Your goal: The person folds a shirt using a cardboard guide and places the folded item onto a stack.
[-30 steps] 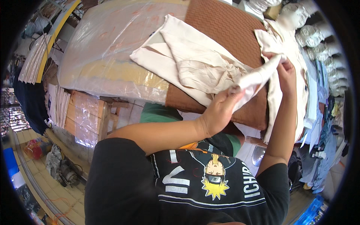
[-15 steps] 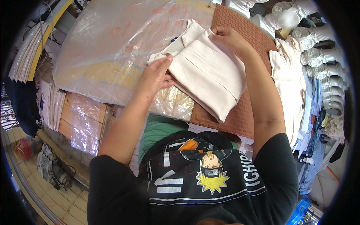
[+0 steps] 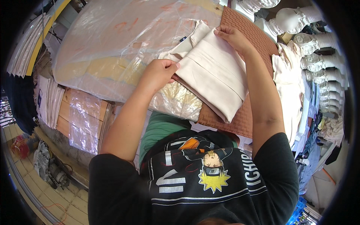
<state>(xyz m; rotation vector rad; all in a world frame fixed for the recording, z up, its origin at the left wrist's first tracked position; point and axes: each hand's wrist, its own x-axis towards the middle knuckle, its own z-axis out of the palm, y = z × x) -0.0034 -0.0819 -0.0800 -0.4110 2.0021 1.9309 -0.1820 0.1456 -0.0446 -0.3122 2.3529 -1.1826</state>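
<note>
A folded cream shirt (image 3: 215, 77) lies at a slant in front of me, partly over a brown patterned mat (image 3: 258, 43) and partly over clear plastic. My left hand (image 3: 159, 75) pinches its left edge between thumb and fingers. At the far top edge, my right hand (image 3: 233, 38) is closed on the fabric, thumb against the fold. Beyond the upper folded layer, a flap of the same cloth sticks out to the far left, with a small dark label (image 3: 183, 38) on it.
Plastic sheeting (image 3: 108, 48) covers the padded table surface. Cream garments (image 3: 288, 82) hang at the right beside white balusters (image 3: 315, 58). At the left are plastic-wrapped garments (image 3: 28, 43), a plastic-wrapped wooden panel (image 3: 84, 122) and a motor (image 3: 56, 174) on the floor.
My left hand's fingers have drawn together into a pinch on the shirt's left edge. The right hand keeps its hold on the far edge. The whole view has shifted slightly.
</note>
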